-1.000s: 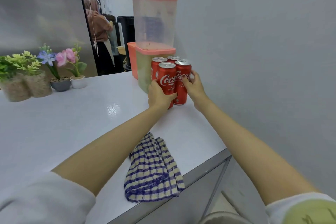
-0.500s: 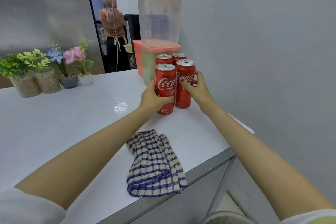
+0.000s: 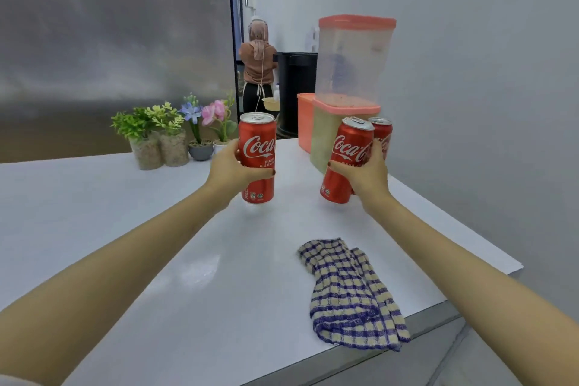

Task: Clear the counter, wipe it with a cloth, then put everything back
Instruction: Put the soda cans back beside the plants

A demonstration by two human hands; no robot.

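Observation:
My left hand [image 3: 230, 171] grips an upright red cola can [image 3: 257, 153], held just above the white counter [image 3: 125, 229]. To its right, my right hand [image 3: 366, 177] grips a second red can [image 3: 346, 153], tilted to the right. A third red can [image 3: 383, 131] stands behind my right hand, beside the containers. A blue-and-cream checked cloth [image 3: 351, 291] lies crumpled at the counter's near right edge, apart from both hands.
A tall clear container with a coral lid [image 3: 354, 63] sits stacked on a lower one [image 3: 326, 138], with a coral box [image 3: 305, 122] behind. Small potted plants [image 3: 156, 138] and flowers [image 3: 216, 122] line the back. A person [image 3: 258, 69] stands in the doorway beyond.
Both hands have pulled one can each away from the group by the containers. The left can has moved left, the right can is tilted. My view has shifted left.

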